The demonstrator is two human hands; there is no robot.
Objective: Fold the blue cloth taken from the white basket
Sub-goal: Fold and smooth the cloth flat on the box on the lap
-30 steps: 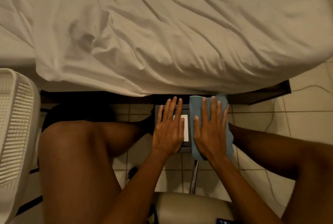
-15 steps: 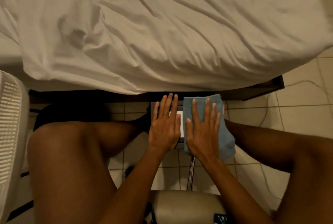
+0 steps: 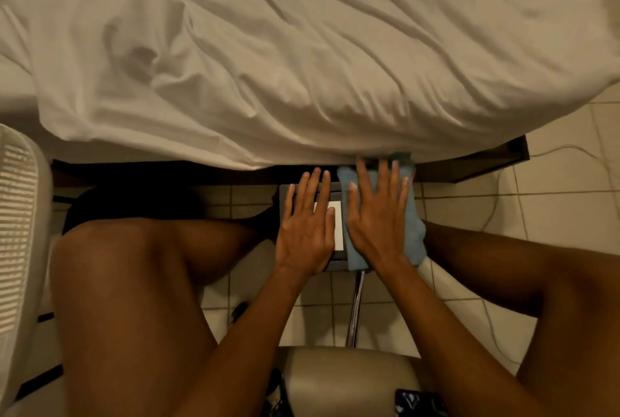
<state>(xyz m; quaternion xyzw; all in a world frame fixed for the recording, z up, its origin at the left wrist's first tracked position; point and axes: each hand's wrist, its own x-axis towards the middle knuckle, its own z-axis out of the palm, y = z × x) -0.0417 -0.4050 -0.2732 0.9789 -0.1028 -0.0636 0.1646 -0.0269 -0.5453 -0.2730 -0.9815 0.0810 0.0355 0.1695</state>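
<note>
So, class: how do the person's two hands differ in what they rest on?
The right hand presses flat on the blue cloth; the left hand lies on the bare dark stool top, partly covering a white label. The right hand reaches nearer the bed. Both are flat, fingers spread.

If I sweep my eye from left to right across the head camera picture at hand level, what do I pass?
white basket → left knee → left hand → right hand pressing flat on the blue cloth → tiled floor.
</note>
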